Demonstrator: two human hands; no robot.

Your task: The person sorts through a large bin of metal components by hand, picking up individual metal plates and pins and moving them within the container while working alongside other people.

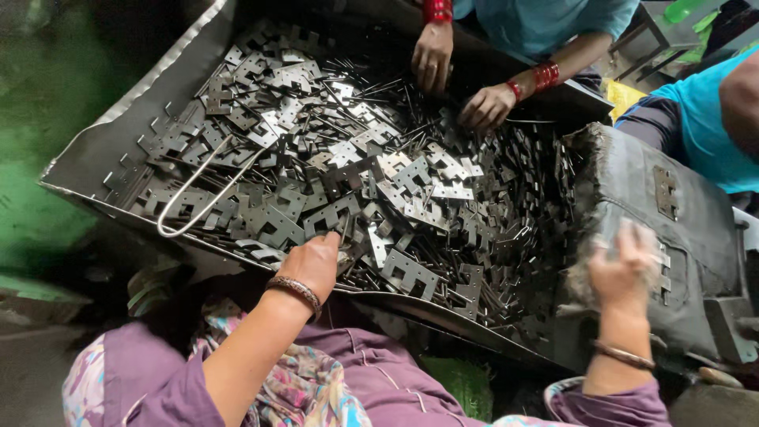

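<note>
Head view looked down into a large dark sheet-metal tray [103, 154] with bent-up edges, and we saw it heaped with flat, notched grey steel stampings [411, 186] mixed with thin straight metal strips. A bent U-shaped loop of pale wire [198, 190] lay on the pile toward the tray's left part. To the right of the tray stood a dark cloth-wrapped block [672, 237] carrying a few small metal plates on its side.

Our left hand [314, 265] rested at the near rim of the tray, fingers curled down among the stampings, touching the pieces at the edge of the heap; we could not tell whether it gripped any single one. Our right hand [624, 265] hovered over the near corner of the cloth-wrapped block, blurred, fingers loosely bent, and we could not tell if it held anything.

Across the tray, another person in a teal shirt had two hands [433, 55] in the far side of the pile, both wrists ringed with red bangles [545, 75], fingers pressed into the thin strips.
</note>
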